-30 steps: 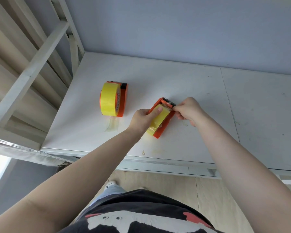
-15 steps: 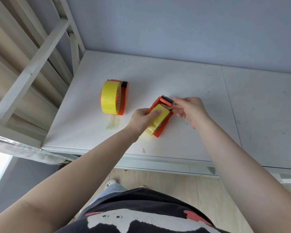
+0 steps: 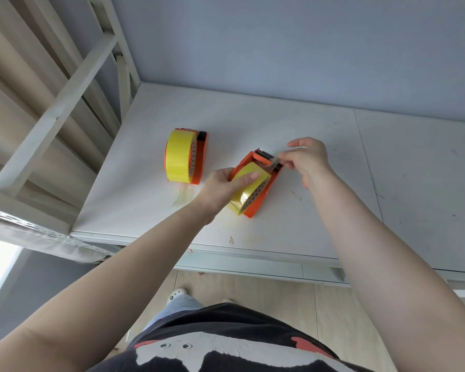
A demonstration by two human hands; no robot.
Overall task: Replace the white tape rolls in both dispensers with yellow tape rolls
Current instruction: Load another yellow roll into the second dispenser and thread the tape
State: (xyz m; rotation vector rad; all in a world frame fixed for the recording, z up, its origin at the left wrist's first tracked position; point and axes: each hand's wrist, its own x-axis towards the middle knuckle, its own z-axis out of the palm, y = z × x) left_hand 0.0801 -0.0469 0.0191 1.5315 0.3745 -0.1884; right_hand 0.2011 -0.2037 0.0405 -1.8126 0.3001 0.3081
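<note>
Left hand [image 3: 220, 187] clamps yellow roll [image 3: 249, 187] in near dispenser [image 3: 263, 194] | right hand [image 3: 305, 157] pinches tape end at its cutter | loaded second dispenser [image 3: 199, 159] left of it | risk: tape slips back, sticks.

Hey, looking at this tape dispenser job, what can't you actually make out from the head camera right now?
- Tape end: the right hand pinches at the near dispenser head; the strip is too small and blurred to trace.
- Near dispenser's left side: covered by the left hand on its yellow roll.
- Far dispenser: its cutter is behind its own yellow roll.
- Core lettering on both rolls: too small.
</note>
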